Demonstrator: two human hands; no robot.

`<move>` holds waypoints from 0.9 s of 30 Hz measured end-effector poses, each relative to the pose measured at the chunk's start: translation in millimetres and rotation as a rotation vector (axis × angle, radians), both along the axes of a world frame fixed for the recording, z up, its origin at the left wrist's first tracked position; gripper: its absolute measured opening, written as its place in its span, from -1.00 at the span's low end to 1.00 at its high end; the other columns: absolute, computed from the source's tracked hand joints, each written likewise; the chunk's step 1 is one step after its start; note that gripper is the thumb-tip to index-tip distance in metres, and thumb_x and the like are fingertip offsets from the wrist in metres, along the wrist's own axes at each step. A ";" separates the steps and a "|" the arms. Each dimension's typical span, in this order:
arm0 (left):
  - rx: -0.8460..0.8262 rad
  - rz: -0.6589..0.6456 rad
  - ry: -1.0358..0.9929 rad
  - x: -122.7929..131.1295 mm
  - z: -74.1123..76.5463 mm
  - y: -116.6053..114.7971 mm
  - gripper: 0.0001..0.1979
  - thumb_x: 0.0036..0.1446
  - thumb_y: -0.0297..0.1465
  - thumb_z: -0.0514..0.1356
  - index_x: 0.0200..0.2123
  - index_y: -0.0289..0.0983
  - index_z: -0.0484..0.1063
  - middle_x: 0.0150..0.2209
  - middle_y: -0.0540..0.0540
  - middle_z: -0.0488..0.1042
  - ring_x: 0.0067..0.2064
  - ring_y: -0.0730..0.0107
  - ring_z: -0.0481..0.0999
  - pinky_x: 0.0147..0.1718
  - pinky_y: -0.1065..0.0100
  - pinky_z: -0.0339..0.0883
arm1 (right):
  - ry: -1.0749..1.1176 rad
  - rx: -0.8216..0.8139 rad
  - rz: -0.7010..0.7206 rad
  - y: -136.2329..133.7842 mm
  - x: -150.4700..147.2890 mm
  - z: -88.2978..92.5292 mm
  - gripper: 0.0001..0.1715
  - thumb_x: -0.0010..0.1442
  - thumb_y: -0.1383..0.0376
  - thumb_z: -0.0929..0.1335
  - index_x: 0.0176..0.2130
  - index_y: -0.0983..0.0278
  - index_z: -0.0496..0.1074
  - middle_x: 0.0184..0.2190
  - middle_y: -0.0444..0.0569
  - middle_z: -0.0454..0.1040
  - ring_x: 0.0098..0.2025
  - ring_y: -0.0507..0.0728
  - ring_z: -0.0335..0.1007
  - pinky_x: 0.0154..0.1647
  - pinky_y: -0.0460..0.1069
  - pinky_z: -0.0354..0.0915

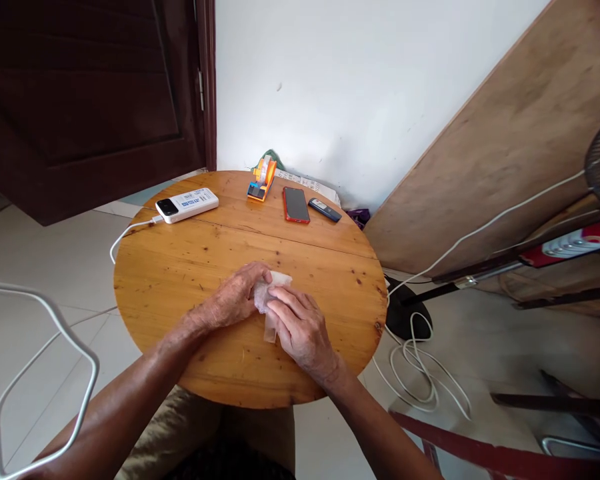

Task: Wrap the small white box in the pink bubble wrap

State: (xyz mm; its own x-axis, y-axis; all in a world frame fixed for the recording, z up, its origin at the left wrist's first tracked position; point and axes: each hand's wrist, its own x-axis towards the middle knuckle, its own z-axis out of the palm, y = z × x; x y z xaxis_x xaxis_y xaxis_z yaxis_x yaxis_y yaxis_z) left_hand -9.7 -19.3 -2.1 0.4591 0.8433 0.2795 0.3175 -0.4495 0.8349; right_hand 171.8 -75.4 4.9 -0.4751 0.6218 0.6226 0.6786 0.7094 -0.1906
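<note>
A small bundle of translucent plastic wrap (261, 297), perhaps bubble wrap, lies between my hands on the round wooden table (180, 273). My left hand (237, 293) is curled against its left side, thumb and fingers closed on it. From the right, my right hand (303, 327) presses its bent fingers over the top of the bundle. A whitish flap (281, 278) shows at its far edge. Below my right fingers a clear strip (270, 329) sticks out toward me. Whatever is inside the wrap is hidden.
Toward the back stand an orange tape dispenser (263, 179), a red-cased phone (296, 205) and a small dark handset (325, 209). A white power bank (189, 205) with a cable (130, 229) lies at left. A white cable loop (50, 310) crosses the left foreground. A fan base (405, 313) is on the floor.
</note>
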 end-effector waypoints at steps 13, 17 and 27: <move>-0.612 0.233 0.091 4.2 30.0 33.9 -0.63 0.04 -0.12 0.11 -0.33 -0.32 0.49 -0.58 0.02 0.40 -0.61 0.41 0.34 -0.67 0.42 0.13 | 0.398 -0.816 0.113 64.1 13.1 32.5 -0.44 0.07 0.20 0.49 0.07 0.17 0.41 -0.04 -0.06 0.55 -0.05 0.18 0.47 0.02 0.07 0.35; -0.508 0.194 0.122 -8.6 29.2 31.8 -0.45 0.06 0.08 0.06 -0.39 -0.32 0.50 -0.58 -0.02 0.41 -0.54 0.36 0.38 -0.59 0.39 0.18 | 0.538 -0.986 0.098 77.1 11.7 17.7 -0.42 0.02 0.15 0.51 0.03 0.19 0.44 -0.12 -0.04 0.57 -0.13 0.17 0.49 -0.05 0.08 0.39; -0.598 -0.040 -0.329 -12.4 20.7 27.9 -0.43 -0.08 -0.28 0.33 0.05 -0.29 0.43 -0.01 -0.16 0.57 -0.03 0.15 0.55 -0.03 0.19 0.40 | 0.753 -1.075 0.141 88.8 12.3 -1.9 -0.45 0.01 0.06 0.52 -0.04 0.21 0.49 -0.15 -0.04 0.60 -0.15 0.16 0.53 -0.09 0.06 0.42</move>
State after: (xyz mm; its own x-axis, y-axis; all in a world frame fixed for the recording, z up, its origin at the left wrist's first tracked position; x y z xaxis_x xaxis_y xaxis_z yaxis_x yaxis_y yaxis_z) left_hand -22.1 8.5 18.5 0.4638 0.8804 -0.0986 -0.0026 0.1126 0.9936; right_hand 184.1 13.4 3.0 -0.3329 0.9429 -0.0084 0.0924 0.0238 -0.9954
